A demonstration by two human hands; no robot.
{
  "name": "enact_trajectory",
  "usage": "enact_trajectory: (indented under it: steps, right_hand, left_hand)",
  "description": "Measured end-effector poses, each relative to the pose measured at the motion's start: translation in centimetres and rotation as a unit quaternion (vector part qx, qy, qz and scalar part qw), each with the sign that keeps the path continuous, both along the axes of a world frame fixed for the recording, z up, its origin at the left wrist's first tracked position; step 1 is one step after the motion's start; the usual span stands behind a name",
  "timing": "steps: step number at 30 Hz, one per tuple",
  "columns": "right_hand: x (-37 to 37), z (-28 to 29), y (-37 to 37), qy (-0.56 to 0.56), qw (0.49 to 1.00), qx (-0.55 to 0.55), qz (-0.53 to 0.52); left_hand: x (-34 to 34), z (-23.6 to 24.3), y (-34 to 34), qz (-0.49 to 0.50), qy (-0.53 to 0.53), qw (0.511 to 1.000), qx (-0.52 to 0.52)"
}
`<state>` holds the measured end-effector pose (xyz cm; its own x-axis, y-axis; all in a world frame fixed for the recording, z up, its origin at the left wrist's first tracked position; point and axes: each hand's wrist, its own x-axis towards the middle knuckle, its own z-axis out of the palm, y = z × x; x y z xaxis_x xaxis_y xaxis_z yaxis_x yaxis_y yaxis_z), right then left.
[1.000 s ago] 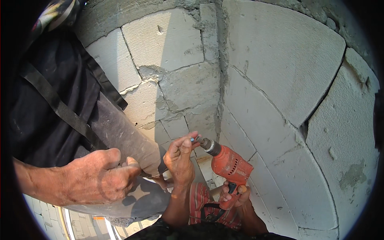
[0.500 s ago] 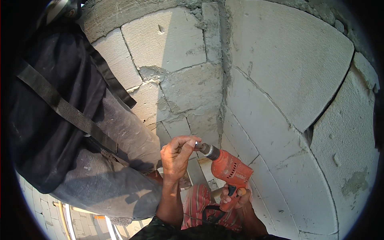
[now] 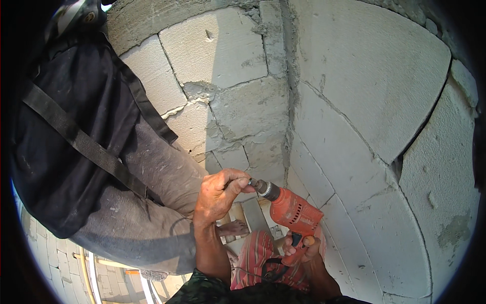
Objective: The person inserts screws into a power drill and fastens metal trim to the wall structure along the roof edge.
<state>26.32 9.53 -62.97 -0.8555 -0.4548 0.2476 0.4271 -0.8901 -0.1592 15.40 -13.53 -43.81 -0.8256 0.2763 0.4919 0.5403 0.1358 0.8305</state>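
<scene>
A red power drill (image 3: 296, 213) points up and left, its dark metal chuck (image 3: 268, 190) near the centre of the view. My right hand (image 3: 302, 248) is closed round its handle, fingers at the trigger. My left hand (image 3: 220, 195) is closed in a pinch at the front of the chuck, on a small bit (image 3: 249, 182) mostly hidden by the thumb and fingers. A dark cord runs from below the handle over my red striped clothing (image 3: 249, 258).
A co-worker (image 3: 71, 131) in dark top and dusty trousers stands close on my left, a bare foot (image 3: 233, 228) below. Pale block walls (image 3: 369, 76) form a corner ahead and on the right, with mortar seams and gaps. Yellow and white pipes (image 3: 85, 273) show at lower left.
My left hand has moved slightly left, its fingers now bent over the bit at the chuck. The co-worker's hand, seen at left a second ago, has gone from view.
</scene>
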Motion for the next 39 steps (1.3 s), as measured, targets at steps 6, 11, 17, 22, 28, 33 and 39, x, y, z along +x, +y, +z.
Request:
enact_trajectory:
  steps: [6, 11, 17, 22, 28, 33, 39]
  right_hand:
    - [0.0, -0.7, -0.2, 0.013, 1.0, 0.0, 0.005]
    - [0.1, -0.4, -0.3, -0.009, 1.0, 0.001, 0.007]
    - [0.0, -0.2, -0.1, -0.006, 1.0, 0.018, -0.019]
    - [0.2, -0.1, 0.0, -0.005, 0.998, 0.055, -0.031]
    - [0.0, -0.3, -0.8, -0.003, 0.999, 0.032, -0.027]
    - [-1.2, 1.2, -0.9, -0.015, 0.999, 0.035, -0.02]
    - [-1.4, 1.3, -0.6, -0.037, 0.998, 0.043, -0.025]
  left_hand:
    - [-0.2, -0.7, -0.2, -0.01, 0.016, 1.0, 0.021]
    - [-0.6, -0.5, -0.5, 0.009, 0.014, 1.0, -0.018]
    - [-1.0, -0.9, 0.3, 0.029, -0.015, 0.999, -0.009]
    - [-0.9, -0.7, 0.3, 0.013, -0.053, 0.998, 0.009]
    - [-1.7, -1.7, 2.1, 0.011, -0.043, 0.995, 0.093]
    - [-2.6, -3.5, 3.0, 0.015, -0.063, 0.967, 0.246]
    - [-3.1, -3.9, 3.7, -0.033, -0.088, 0.942, 0.322]
